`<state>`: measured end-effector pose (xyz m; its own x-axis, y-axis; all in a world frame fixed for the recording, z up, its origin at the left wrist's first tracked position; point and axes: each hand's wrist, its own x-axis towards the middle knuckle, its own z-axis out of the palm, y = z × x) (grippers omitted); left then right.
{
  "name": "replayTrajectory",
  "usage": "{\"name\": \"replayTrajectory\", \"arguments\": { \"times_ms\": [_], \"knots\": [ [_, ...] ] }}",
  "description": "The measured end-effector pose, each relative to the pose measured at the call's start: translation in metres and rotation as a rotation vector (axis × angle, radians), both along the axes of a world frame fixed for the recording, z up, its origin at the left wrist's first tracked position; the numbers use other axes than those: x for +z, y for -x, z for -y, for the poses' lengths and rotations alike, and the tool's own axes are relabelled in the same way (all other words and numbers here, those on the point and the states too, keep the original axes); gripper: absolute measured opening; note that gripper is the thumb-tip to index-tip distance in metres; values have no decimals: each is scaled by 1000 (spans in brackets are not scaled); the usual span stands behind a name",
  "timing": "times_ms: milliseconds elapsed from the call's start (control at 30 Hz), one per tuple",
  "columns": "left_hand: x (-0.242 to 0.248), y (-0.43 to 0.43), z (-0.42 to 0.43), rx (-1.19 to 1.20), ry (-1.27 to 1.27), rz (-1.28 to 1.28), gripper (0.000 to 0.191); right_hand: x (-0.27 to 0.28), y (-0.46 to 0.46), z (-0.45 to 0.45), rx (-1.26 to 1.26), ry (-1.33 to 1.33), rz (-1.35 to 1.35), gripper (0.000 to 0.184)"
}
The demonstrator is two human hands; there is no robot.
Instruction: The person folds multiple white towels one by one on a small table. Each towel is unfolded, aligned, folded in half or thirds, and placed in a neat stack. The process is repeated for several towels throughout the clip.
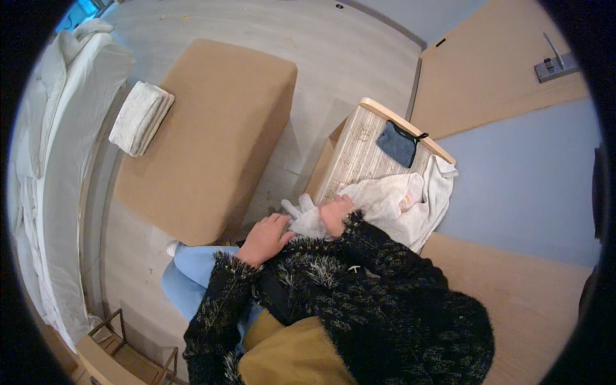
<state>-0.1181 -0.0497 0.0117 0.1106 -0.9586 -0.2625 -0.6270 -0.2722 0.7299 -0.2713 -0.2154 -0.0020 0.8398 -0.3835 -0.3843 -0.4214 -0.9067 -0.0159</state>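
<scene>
A thin white glove hangs between my hands, its fingers pointing up and away from me. My right hand is curled on the glove's right side, with part of the glove under it. At the glove's left edge are the thumb and fingers of my left hand; how firmly they grip is hard to see. A crumpled white towel lies just right of my right hand, on a small cabinet with a striped top. Farther back on that top lies a blue-grey cloth pouch with black trim.
A tan upholstered bench stands ahead to the left, with folded white towels on its left edge. White bedding runs along the far left. A wooden door with a metal handle is at upper right. A metal-framed piece of furniture is at lower left.
</scene>
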Motion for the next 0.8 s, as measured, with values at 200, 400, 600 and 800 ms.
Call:
{"name": "replayTrajectory", "arguments": {
  "times_ms": [200,400,600,800],
  "knots": [
    [24,28,33,127,273,-28,41,15,15,13,-97,-168,637,15],
    [43,32,45,136,403,33,51,82,6,17,-360,-676,892,11],
    [70,34,47,506,442,-862,55,118,4,16,-272,-942,839,12],
    [72,32,47,553,340,-907,37,113,4,26,-170,-1043,786,23]
  ]
}}
